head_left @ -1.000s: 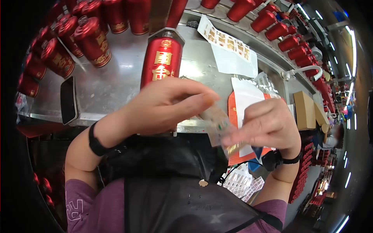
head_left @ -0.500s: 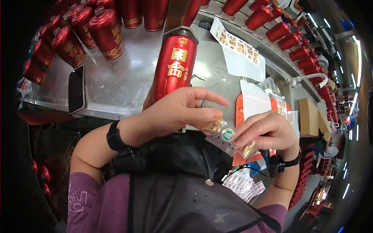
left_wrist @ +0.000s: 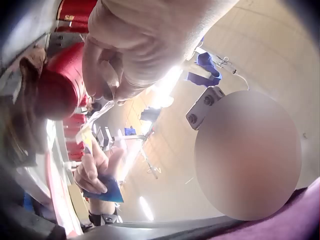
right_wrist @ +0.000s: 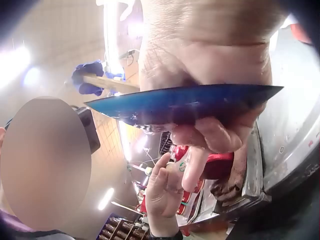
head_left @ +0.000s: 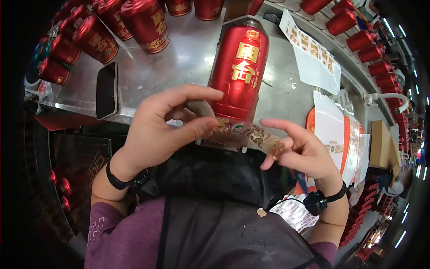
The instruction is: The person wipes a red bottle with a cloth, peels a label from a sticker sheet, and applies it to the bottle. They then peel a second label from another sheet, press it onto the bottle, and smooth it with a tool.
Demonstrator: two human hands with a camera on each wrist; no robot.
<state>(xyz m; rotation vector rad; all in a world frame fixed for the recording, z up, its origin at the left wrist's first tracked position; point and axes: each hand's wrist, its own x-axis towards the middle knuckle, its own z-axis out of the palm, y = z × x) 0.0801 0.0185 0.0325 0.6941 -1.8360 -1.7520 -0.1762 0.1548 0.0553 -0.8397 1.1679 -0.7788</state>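
A clear strip with gold patterns and a green round mark (head_left: pixel 238 128) is stretched between both hands, across the base of a red bottle (head_left: pixel 244 67) with gold characters lying on its side. The left hand (head_left: pixel 163 125) pinches the strip's left end between thumb and fingers. At the other end the right hand (head_left: pixel 304 150) pinches it, index finger extended. In the right wrist view a blue pointed blade-like piece (right_wrist: pixel 185 104) lies across the right hand (right_wrist: pixel 210 65), held by its curled fingers.
Red bottles (head_left: pixel 145 27) stand at the back left, near a black phone (head_left: pixel 107 89). To the right are a sticker sheet (head_left: pixel 313 54), an orange-and-white package (head_left: pixel 329 121), a white faucet (head_left: pixel 389 97) and a cardboard box (head_left: pixel 380 143).
The strip, earlier slack and right of the bottle, is now spread across the bottle's base. The hands have moved apart, and the head view has shifted.
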